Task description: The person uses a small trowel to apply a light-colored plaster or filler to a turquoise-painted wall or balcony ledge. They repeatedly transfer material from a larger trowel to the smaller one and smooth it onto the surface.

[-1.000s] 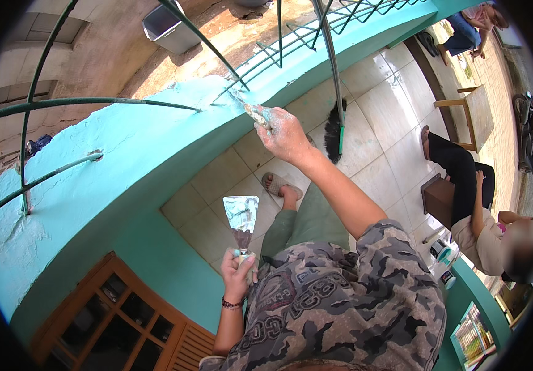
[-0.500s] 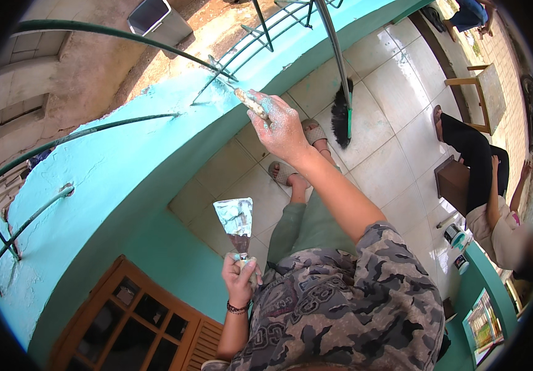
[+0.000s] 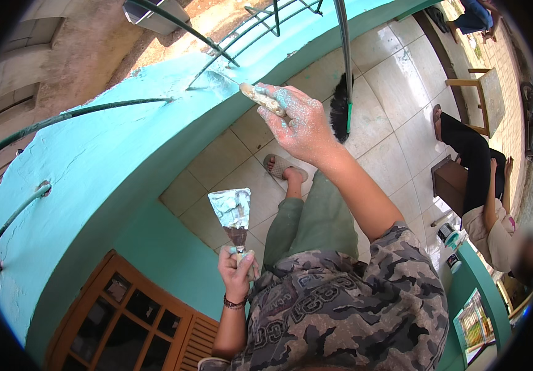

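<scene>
My left hand (image 3: 236, 272) is closed around the handle of a wide putty knife (image 3: 230, 207), held upright with light-blue and white filler smeared over its blade. My right hand (image 3: 306, 127), speckled with the same filler, grips a second putty knife (image 3: 261, 99) by its pale, stained handle. That knife's thin blade shows nearly edge-on and reaches to the top of the turquoise wall (image 3: 124, 133), by the foot of a green metal bar (image 3: 201, 77). Whether its edge touches the wall is hard to tell.
Green bars (image 3: 75, 117) rise from the cracked wall top. A black-bristled broom (image 3: 340, 108) stands on the tiled floor (image 3: 377, 154). To the right, a person (image 3: 486, 204) sits near a wooden table (image 3: 486, 102) and small paint cans (image 3: 447, 234). A brown-framed window (image 3: 124, 321) is lower left.
My right hand has drawn back from the wall, rightward and slightly down, with its putty knife. The left hand and its knife have shifted slightly left and up. The view has also shifted.
</scene>
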{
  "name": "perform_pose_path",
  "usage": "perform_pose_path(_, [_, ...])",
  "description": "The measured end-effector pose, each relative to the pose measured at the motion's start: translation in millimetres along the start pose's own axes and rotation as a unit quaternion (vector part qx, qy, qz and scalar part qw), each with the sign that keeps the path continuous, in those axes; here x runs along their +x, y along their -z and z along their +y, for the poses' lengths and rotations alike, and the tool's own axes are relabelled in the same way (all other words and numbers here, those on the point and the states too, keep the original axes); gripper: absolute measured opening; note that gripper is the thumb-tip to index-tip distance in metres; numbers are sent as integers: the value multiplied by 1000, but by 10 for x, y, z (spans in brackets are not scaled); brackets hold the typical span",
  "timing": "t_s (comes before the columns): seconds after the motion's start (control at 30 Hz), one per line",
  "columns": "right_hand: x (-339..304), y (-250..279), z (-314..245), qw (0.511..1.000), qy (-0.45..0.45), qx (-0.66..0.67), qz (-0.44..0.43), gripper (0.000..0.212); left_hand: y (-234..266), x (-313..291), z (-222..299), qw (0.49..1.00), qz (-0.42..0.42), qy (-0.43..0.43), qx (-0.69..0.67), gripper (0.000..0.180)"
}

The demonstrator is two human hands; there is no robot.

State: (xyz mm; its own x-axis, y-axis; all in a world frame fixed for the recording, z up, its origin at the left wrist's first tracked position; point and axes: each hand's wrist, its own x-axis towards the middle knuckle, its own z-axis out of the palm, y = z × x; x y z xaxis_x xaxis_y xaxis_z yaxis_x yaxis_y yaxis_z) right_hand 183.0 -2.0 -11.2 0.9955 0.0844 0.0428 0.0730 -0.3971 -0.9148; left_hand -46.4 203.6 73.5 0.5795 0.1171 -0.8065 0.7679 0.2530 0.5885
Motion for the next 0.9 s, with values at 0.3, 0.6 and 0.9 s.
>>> perform_pose_path(0.3, [180, -320, 113, 986, 112, -17, 125, 40, -17, -50, -16, 999, 23, -2, 31, 19])
perform_pose_path(0.6, [285, -295, -67, 993, 106, 16, 59, 39, -22, -105, 11, 998, 34, 35, 26, 18])
perform_pose_path(0.9, [232, -139, -320, 986, 138, 8, 89, 37, -59, -90, 62, 998, 45, 36, 36, 17])
